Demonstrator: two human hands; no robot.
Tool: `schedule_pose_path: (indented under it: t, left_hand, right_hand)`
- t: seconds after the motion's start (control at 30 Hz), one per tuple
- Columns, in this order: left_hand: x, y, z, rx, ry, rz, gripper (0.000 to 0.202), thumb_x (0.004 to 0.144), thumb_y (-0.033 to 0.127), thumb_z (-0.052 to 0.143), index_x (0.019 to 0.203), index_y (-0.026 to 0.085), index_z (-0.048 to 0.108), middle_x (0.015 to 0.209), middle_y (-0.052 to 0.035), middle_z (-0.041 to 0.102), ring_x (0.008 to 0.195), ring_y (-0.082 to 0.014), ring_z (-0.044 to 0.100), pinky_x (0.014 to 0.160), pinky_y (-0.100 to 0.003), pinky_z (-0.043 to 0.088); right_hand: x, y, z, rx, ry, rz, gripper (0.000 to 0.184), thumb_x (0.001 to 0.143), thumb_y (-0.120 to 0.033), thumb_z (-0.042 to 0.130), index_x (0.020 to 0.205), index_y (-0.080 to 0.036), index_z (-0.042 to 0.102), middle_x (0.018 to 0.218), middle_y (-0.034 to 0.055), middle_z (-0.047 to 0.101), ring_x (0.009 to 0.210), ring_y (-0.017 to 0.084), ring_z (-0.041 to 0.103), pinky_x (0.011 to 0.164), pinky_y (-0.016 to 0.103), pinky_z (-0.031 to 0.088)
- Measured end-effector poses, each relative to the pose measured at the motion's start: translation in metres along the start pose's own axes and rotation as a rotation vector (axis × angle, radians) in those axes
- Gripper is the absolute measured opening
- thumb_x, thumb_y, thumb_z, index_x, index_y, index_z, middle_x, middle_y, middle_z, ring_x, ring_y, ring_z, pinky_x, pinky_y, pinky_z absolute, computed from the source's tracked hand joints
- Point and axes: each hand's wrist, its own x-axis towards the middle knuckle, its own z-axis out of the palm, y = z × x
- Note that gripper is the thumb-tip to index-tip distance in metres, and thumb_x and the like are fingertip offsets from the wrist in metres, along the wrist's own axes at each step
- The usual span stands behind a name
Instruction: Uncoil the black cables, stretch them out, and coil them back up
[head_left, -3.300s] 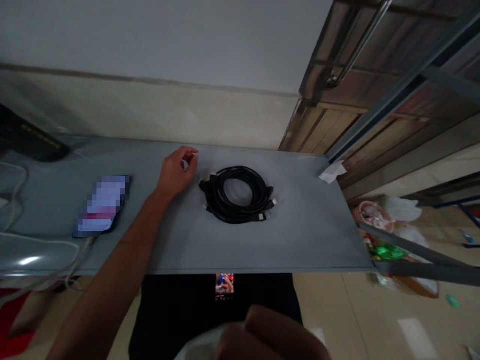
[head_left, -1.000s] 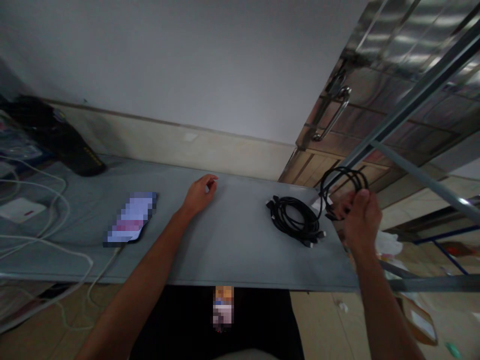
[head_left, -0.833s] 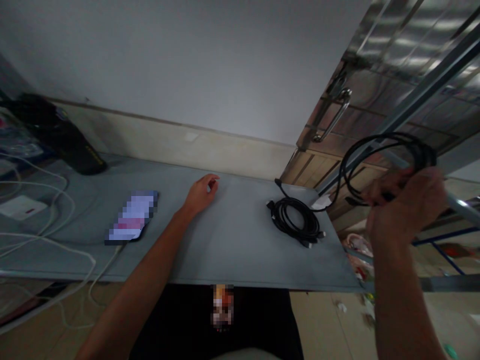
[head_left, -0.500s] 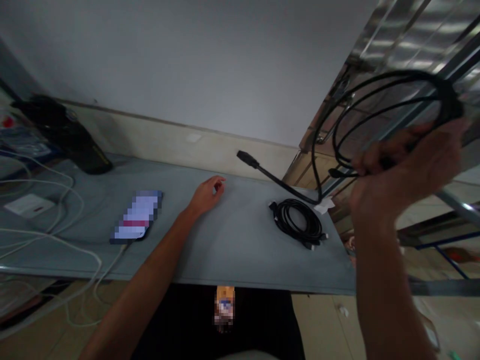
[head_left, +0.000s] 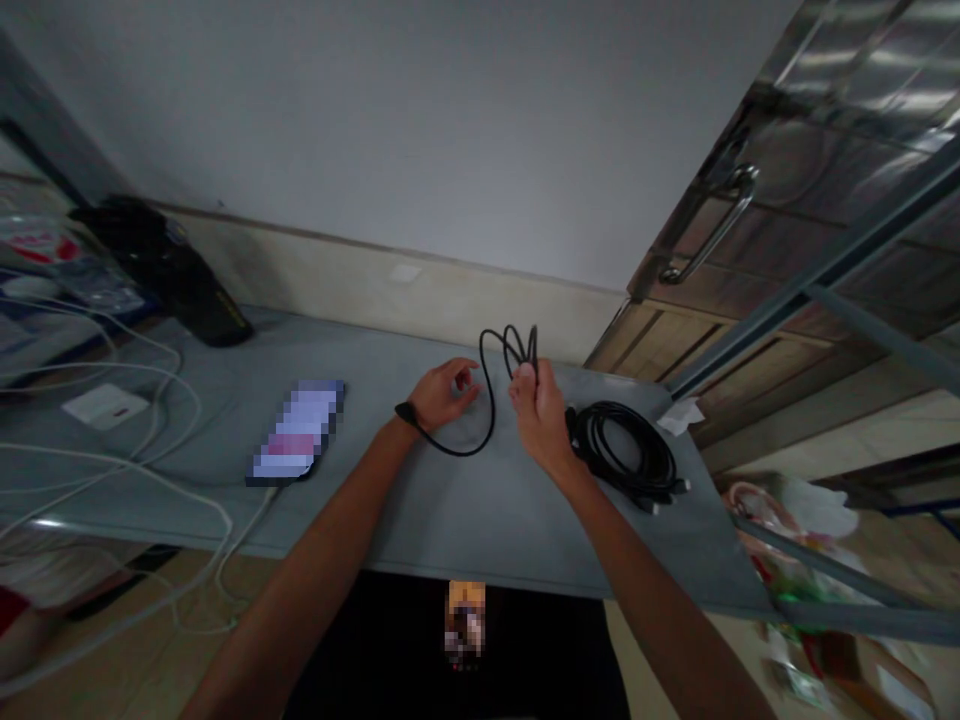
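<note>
My right hand (head_left: 540, 405) is closed around a loosely looped black cable (head_left: 491, 395), its thumb on top and the loops standing up above the fingers. A loose length of that cable sags to the left, and its plug end lies across my left wrist. My left hand (head_left: 444, 395) is over the table, fingers loosely curled but apart, with nothing visible in them. Right beside my right wrist, a coiled black cable (head_left: 634, 455) with pale-tipped connectors rests on the table.
On the grey table (head_left: 465, 530), a phone (head_left: 300, 430) with a white cord lies left of my left arm. Farther left are a white box (head_left: 105, 405), tangled white cords and a black bottle (head_left: 187, 280). A scrap of paper (head_left: 681, 415) sits near the right edge, by a metal frame (head_left: 810, 270).
My right hand has come down and left from the raised right side, bringing the looped cable near my left hand. The cable's plug end now lies over my left wrist.
</note>
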Motion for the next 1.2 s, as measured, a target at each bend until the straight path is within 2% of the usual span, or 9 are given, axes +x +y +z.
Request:
schedule_pose_path:
  t: [0.17, 0.27, 0.33, 0.53, 0.73, 0.83, 0.93, 1.07, 1.2]
  left_hand:
    - [0.0, -0.004, -0.002, 0.011, 0.011, -0.013, 0.027, 0.101, 0.042, 0.064, 0.115, 0.022, 0.077, 0.109, -0.0124, 0.08, 0.097, -0.0305, 0.077, 0.092, -0.047, 0.062]
    - [-0.002, -0.007, 0.0, 0.001, 0.024, -0.033, 0.029, 0.103, 0.042, 0.064, 0.121, 0.023, 0.077, 0.115, -0.0112, 0.081, 0.101, -0.0316, 0.078, 0.097, -0.049, 0.063]
    - [-0.004, -0.01, 0.002, -0.01, 0.029, -0.049, 0.03, 0.104, 0.042, 0.064, 0.125, 0.025, 0.077, 0.115, -0.0096, 0.082, 0.099, -0.0306, 0.078, 0.096, -0.051, 0.064]
    - [-0.002, -0.005, 0.009, -0.034, 0.001, -0.082, 0.024, 0.102, 0.04, 0.066, 0.116, 0.023, 0.075, 0.11, -0.0107, 0.08, 0.097, -0.0292, 0.076, 0.099, -0.054, 0.063]
    - [-0.001, 0.025, 0.004, -0.156, -0.105, -0.087, 0.032, 0.094, 0.045, 0.073, 0.117, 0.023, 0.078, 0.119, -0.0135, 0.081, 0.111, -0.0349, 0.077, 0.104, -0.055, 0.063]
    - [0.001, 0.04, -0.004, -0.256, -0.158, -0.092, 0.043, 0.088, 0.047, 0.075, 0.124, 0.024, 0.078, 0.125, -0.015, 0.083, 0.119, -0.0392, 0.079, 0.103, -0.057, 0.065]
    - [0.004, 0.054, -0.014, -0.474, -0.245, -0.164, 0.043, 0.089, 0.046, 0.072, 0.125, 0.024, 0.08, 0.127, -0.0159, 0.084, 0.12, -0.0411, 0.08, 0.104, -0.059, 0.064]
    - [0.007, 0.066, -0.024, -0.81, -0.391, -0.325, 0.034, 0.084, 0.044, 0.081, 0.112, 0.025, 0.086, 0.122, -0.0152, 0.086, 0.126, -0.045, 0.077, 0.104, -0.063, 0.062]
    - [0.009, 0.063, -0.025, -1.073, -0.26, -0.499, 0.034, 0.092, 0.051, 0.08, 0.103, 0.019, 0.088, 0.121, -0.0179, 0.086, 0.129, -0.0426, 0.076, 0.11, -0.056, 0.06]
  right_hand:
    - [-0.026, 0.022, 0.026, -0.162, -0.296, -0.073, 0.042, 0.117, -0.065, 0.045, 0.112, -0.025, 0.057, 0.086, 0.0059, 0.076, 0.078, 0.028, 0.077, 0.068, 0.035, 0.052]
    - [-0.035, 0.021, 0.038, -0.35, -0.527, -0.184, 0.053, 0.109, -0.074, 0.062, 0.119, -0.022, 0.06, 0.102, 0.0108, 0.082, 0.094, 0.032, 0.082, 0.074, 0.036, 0.058]
    - [-0.037, 0.02, 0.044, -0.425, -0.57, -0.229, 0.057, 0.104, -0.077, 0.067, 0.119, -0.022, 0.061, 0.111, 0.0132, 0.082, 0.101, 0.033, 0.083, 0.077, 0.037, 0.06]
    - [-0.036, 0.024, 0.043, -0.368, -0.477, -0.246, 0.04, 0.118, -0.058, 0.055, 0.108, -0.021, 0.067, 0.113, 0.0132, 0.082, 0.106, 0.029, 0.082, 0.086, 0.037, 0.062]
    - [-0.033, 0.033, 0.038, -0.288, -0.325, -0.134, 0.043, 0.122, -0.05, 0.046, 0.138, -0.014, 0.061, 0.124, 0.0194, 0.08, 0.119, 0.034, 0.08, 0.094, 0.043, 0.065]
    - [-0.03, 0.038, 0.037, -0.248, -0.249, -0.079, 0.043, 0.122, -0.054, 0.042, 0.136, -0.018, 0.061, 0.123, 0.0178, 0.08, 0.119, 0.034, 0.079, 0.099, 0.047, 0.065]
    - [-0.028, 0.041, 0.035, -0.197, -0.208, -0.057, 0.041, 0.122, -0.054, 0.042, 0.138, -0.02, 0.059, 0.128, 0.0163, 0.079, 0.125, 0.033, 0.077, 0.104, 0.047, 0.065]
    - [-0.026, 0.045, 0.034, -0.179, -0.193, -0.035, 0.044, 0.122, -0.05, 0.042, 0.148, -0.017, 0.054, 0.135, 0.0197, 0.076, 0.135, 0.034, 0.073, 0.112, 0.049, 0.062]
    - [-0.026, 0.049, 0.036, -0.047, -0.115, -0.112, 0.052, 0.121, -0.055, 0.04, 0.155, -0.017, 0.05, 0.141, 0.0213, 0.073, 0.138, 0.033, 0.07, 0.117, 0.051, 0.058]
